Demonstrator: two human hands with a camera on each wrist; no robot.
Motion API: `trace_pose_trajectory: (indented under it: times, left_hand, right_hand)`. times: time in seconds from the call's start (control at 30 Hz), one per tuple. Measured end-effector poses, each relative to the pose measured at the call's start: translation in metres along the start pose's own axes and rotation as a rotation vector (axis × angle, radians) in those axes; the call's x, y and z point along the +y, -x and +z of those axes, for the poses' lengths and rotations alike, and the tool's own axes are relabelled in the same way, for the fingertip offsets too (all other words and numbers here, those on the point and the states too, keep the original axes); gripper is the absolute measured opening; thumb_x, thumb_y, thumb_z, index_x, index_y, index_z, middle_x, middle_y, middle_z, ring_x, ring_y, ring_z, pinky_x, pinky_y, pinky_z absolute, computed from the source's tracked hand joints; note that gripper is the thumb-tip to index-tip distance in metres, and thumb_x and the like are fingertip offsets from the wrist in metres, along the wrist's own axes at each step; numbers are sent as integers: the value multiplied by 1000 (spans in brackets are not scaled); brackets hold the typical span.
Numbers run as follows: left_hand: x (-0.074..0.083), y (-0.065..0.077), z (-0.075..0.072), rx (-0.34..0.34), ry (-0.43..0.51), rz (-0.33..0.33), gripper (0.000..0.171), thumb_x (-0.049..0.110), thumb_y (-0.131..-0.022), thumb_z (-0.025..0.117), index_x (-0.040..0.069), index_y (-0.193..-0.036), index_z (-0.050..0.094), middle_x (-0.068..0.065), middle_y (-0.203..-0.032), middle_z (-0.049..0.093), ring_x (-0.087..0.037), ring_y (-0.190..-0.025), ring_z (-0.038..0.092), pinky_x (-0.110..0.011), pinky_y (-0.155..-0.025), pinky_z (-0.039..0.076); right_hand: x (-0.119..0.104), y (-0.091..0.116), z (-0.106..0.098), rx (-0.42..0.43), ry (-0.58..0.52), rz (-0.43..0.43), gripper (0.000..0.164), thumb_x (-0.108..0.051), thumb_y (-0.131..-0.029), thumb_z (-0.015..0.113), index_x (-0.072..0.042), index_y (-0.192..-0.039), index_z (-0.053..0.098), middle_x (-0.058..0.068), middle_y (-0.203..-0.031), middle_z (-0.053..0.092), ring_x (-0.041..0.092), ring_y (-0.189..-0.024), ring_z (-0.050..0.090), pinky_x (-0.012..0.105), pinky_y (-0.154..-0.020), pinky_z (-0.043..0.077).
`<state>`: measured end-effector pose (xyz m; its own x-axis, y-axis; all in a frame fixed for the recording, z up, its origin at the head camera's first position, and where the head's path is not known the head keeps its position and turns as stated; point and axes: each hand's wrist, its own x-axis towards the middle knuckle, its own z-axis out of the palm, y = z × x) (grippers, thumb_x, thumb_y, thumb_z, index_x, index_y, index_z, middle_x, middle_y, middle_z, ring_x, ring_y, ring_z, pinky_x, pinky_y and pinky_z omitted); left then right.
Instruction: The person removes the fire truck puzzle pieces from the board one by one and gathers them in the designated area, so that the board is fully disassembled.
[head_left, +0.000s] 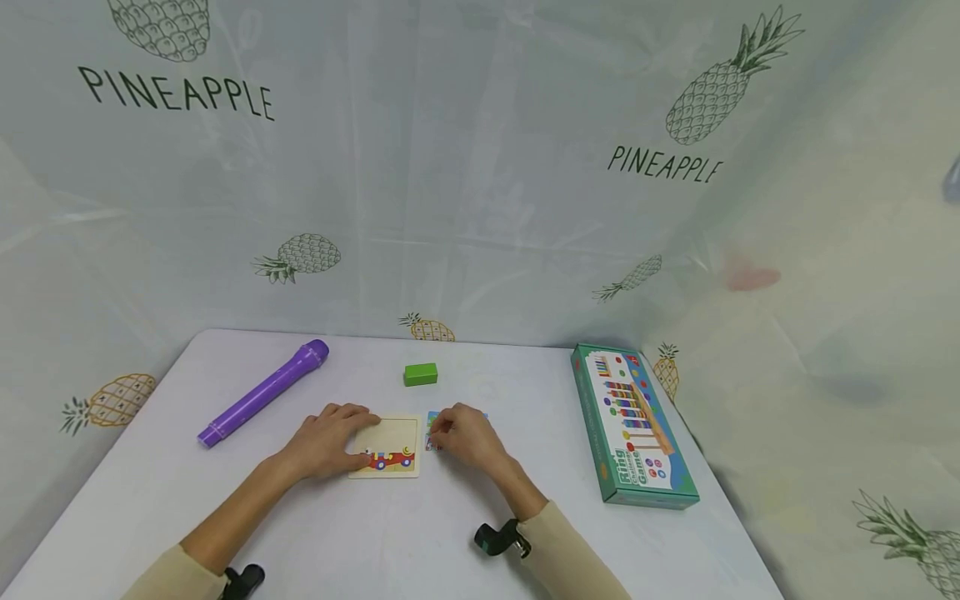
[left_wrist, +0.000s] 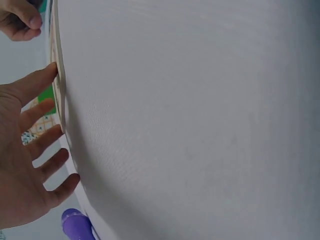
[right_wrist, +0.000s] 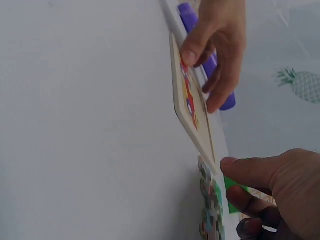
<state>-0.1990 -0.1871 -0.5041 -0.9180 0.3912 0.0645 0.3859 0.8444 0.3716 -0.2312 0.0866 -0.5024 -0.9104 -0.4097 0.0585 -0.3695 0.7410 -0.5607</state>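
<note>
Where left grip [head_left: 328, 442] rests, board [head_left: 397, 434] lies beneath.

On table [head_left: 390, 533]: puzzle board [head_left: 397, 435] at centre, left hand [head_left: 330, 442] at its left side; puzzle pieces [right_wrist: 212, 210] just right, right hand [head_left: 468, 435] over them; block [head_left: 421, 374] behind board; microphone-shaped tube [head_left: 262, 394] back left; game box [head_left: 636, 427] far right

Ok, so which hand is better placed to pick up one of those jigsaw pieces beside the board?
Probably the right hand: it is just by the jigsaw pieces, thumb and forefinger apart. The left hand rests on the left side of the board, farther from them.
</note>
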Motion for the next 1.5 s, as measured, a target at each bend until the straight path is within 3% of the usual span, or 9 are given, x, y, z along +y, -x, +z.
trace_pose_trajectory:
  times: [0.17, 0.5, 0.7, 1.03, 1.5]
  left_hand:
    - [1, 0, 2, 5, 19, 23, 53, 36, -82, 81, 23, -131, 65, -12, -144, 54, -43, -133, 43, -68, -96, 39]
    - [3, -2, 0, 3, 30, 144, 31, 21, -85, 79, 37, -110, 75, -11, -140, 57, -42, -128, 49, -66, -89, 43]
    - [2, -4, -2, -13, 45, 162, 25, 21, -85, 79, 42, -98, 76, -10, -137, 59, -43, -127, 50, -67, -89, 43]
    - [0, -6, -2, -30, 43, 141, 27, 22, -82, 81, 45, -95, 77, -8, -137, 59, -41, -127, 50, -67, -89, 43]
    - [4, -5, -4, -44, 14, 142, 19, 25, -82, 82, 41, -91, 80, -8, -137, 59, -39, -126, 51, -66, -90, 43]
  right_hand:
    - [-9, 3, 7, -55, 40, -87, 12, -22, -86, 80, -16, -97, 78, -12, -78, 58, 1, -73, 50, 18, -64, 43]
    - [-24, 11, 19, -131, 180, -186, 30, -28, -86, 80, -17, -113, 77, -8, -86, 62, 2, -76, 50, 17, -66, 41]
    - [-26, 12, 21, -109, 205, -182, 28, -28, -86, 80, -18, -112, 77, -7, -88, 62, 3, -78, 50, 18, -67, 42]
    - [-28, 13, 23, -115, 188, -143, 29, -29, -86, 81, -18, -113, 76, -7, -88, 63, 3, -78, 50, 19, -68, 43]
    - [-27, 15, 24, -97, 162, -133, 29, -28, -85, 82, -17, -111, 75, -8, -86, 60, 3, -76, 48, 19, -67, 41]
